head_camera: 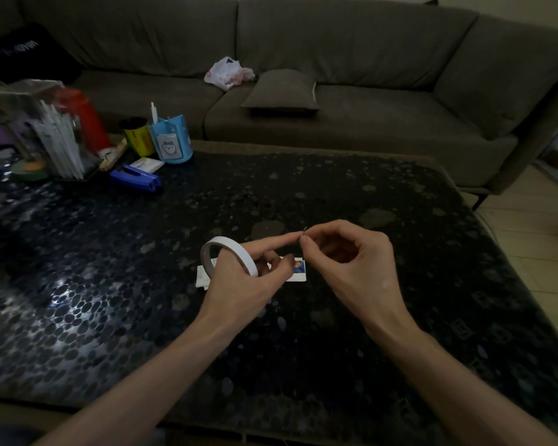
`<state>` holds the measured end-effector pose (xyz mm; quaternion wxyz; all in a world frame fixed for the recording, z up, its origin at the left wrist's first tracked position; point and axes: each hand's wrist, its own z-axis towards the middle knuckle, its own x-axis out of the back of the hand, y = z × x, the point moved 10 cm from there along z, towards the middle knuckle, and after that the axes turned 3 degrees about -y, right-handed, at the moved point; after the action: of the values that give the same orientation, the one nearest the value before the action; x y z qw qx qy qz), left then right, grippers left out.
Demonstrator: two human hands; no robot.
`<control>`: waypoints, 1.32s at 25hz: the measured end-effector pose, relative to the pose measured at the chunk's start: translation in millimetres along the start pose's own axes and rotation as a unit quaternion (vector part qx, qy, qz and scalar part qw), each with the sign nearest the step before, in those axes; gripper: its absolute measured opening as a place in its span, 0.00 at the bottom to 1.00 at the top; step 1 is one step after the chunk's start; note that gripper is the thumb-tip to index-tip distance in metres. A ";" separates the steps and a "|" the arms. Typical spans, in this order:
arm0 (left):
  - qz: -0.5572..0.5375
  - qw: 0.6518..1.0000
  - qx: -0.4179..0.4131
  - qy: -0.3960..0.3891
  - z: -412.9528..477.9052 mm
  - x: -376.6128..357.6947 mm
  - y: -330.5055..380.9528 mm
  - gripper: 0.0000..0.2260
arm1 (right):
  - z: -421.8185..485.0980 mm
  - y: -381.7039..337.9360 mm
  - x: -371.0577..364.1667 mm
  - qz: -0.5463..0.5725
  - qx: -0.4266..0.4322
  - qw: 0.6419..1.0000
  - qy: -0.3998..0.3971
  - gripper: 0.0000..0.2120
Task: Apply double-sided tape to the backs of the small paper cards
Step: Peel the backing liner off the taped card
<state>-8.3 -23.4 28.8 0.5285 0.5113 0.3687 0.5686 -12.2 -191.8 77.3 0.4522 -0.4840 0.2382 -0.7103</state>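
Note:
A white roll of double-sided tape [227,254] hangs around my left hand [248,278], whose index finger points right with a tiny piece of tape [303,231] at its tip. My right hand [345,255] pinches that small piece between thumb and forefinger, right at the left fingertip. Small paper cards [298,268] lie on the dark pebble-patterned table [142,268] beneath my left hand, mostly hidden; one shows a blue picture, and white edges stick out at the left.
At the table's back left stand a blue pen holder [169,140], a yellow can [137,136], a clear stand of white sticks [58,140], a red bottle [87,120] and a blue stapler [136,180]. A grey sofa [335,91] with a cushion runs behind.

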 end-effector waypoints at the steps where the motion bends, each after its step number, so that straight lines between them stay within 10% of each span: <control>1: -0.001 1.000 0.001 0.001 0.0 -0.6 0.3 0.15 | -0.2 -0.8 0.3 0.000 0.003 1.000 0.002 0.06; 33: -0.004 1.000 -0.002 -0.016 -2.8 -5.1 9.1 0.14 | -2.5 -7.5 2.3 -0.027 0.030 0.999 0.021 0.04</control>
<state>-13.5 -29.6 36.0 0.5376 0.5178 0.3613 0.5588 -17.8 -190.5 83.2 0.4424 -0.4613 0.2127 -0.7391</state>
